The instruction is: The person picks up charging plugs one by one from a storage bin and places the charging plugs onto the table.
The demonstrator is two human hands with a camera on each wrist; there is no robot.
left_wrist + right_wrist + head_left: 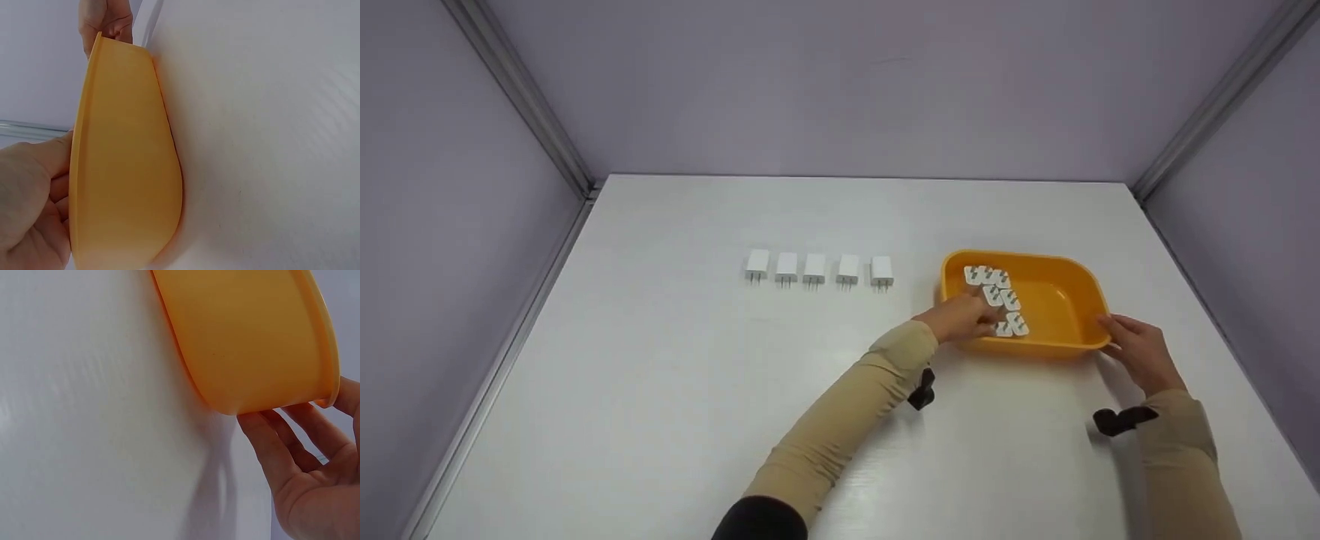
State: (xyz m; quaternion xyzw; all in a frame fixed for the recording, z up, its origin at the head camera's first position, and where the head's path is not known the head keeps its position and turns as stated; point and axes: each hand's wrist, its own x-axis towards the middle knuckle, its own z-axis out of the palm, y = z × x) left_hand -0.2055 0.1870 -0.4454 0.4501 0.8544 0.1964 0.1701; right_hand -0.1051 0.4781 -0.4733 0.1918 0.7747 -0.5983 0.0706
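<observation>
A yellow plastic basin [1057,304] rests on the white table, with several white plug-in chargers [1010,300] gathered in its left half, prongs up. My left hand [958,318] reaches over the near left rim, its fingers down among those chargers. In the left wrist view the basin's wall [126,152] hides the fingertips, so whether they pinch a charger cannot be told. My right hand [1141,351] grips the basin's near right corner. The right wrist view has that hand's fingers [267,447] against the outer wall and its thumb at the rim.
Several more white chargers [814,268] lie in a row on the table [660,360], left of the basin, prongs toward me. Pale walls [840,90] border the table at the back and on both sides.
</observation>
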